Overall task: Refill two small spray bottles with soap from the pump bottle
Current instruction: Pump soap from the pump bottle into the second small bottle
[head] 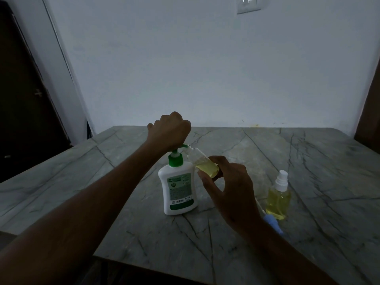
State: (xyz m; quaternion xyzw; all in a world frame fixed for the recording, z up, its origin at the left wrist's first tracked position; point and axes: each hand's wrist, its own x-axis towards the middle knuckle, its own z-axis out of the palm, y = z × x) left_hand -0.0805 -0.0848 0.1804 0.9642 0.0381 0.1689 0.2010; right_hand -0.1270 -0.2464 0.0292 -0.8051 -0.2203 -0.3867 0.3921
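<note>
A white pump bottle [178, 190] with a green collar stands mid-table. My left hand [169, 130] is balled into a fist and its heel presses down on the pump head [181, 147]. My right hand [228, 188] grips a small clear spray bottle [205, 164] with no cap. It is tilted, its mouth at the pump nozzle, and yellow soap fills its lower part. A second small spray bottle [278, 199], full of yellow soap and wearing a white spray cap, stands upright to the right.
A loose spray cap [272, 222], bluish with a thin dip tube, lies on the table [123, 202] beside my right wrist. The grey marble-patterned table reaches the white back wall. A dark door is at the left, and the table's front edge is near me.
</note>
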